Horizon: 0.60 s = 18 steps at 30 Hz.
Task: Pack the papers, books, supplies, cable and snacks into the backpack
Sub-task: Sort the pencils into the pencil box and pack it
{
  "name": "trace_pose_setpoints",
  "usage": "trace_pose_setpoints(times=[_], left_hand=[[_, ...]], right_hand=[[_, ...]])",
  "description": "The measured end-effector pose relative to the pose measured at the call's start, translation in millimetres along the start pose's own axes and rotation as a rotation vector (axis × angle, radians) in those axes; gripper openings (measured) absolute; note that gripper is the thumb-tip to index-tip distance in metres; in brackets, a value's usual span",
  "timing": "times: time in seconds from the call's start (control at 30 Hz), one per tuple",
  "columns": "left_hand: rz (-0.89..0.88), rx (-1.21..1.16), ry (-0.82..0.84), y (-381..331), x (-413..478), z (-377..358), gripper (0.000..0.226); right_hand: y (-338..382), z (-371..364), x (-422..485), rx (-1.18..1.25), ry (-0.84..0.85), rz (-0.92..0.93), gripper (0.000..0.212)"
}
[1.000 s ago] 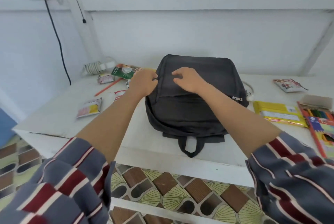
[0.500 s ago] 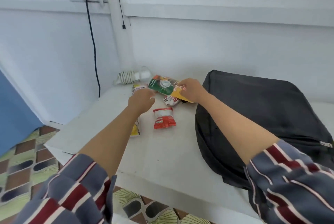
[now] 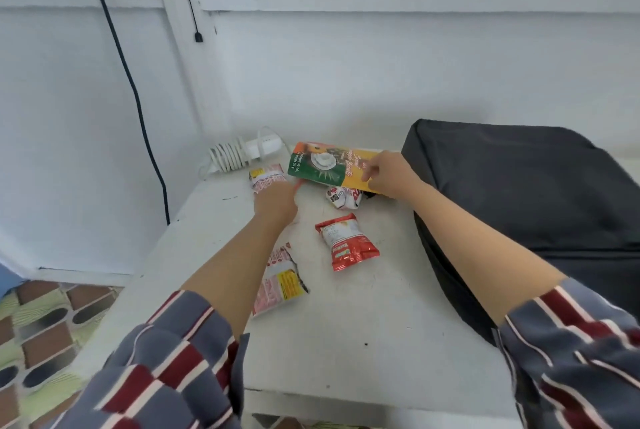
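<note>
The white bench (image 3: 346, 324) carries the dark backpack (image 3: 519, 193) lying flat, near the snacks (image 3: 348, 243) — a short carry. The right hand (image 3: 389, 174) pinches the green-and-yellow pouch (image 3: 322, 163) at its yellow end, likely to lift it; the left hand (image 3: 275, 203) curls by a pink packet (image 3: 266, 179) — grip unclear.

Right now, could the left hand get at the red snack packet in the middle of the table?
Probably yes. The red snack packet lies just right of the left hand, with only bare table between them. The right hand holds the green and yellow packet farther back, out of the way.
</note>
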<state>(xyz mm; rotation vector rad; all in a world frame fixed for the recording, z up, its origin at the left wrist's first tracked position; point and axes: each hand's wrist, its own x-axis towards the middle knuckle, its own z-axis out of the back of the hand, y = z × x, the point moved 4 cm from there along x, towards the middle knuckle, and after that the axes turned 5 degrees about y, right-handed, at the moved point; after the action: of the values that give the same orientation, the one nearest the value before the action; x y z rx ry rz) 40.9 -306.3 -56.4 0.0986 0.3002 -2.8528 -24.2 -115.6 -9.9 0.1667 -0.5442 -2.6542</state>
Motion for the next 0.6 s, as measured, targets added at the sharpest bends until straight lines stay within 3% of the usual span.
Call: trace_pose_setpoints(times=[0.1, 0.33, 0.6], left_hand=[[-0.070, 0.015, -0.031, 0, 7, -2, 0.042], [-0.144, -0.057, 0.009, 4, 12, -3, 0.036], [-0.096, -0.233, 0.109, 24, 12, 3, 0.024]], right_hand=[[-2, -2, -5, 0.002, -0.028, -0.053, 0.025], [-3, -10, -17, 0.023, -0.060, -0.121, 0.028], [4, -18, -18, 0.020, -0.031, -0.190, 0.027]])
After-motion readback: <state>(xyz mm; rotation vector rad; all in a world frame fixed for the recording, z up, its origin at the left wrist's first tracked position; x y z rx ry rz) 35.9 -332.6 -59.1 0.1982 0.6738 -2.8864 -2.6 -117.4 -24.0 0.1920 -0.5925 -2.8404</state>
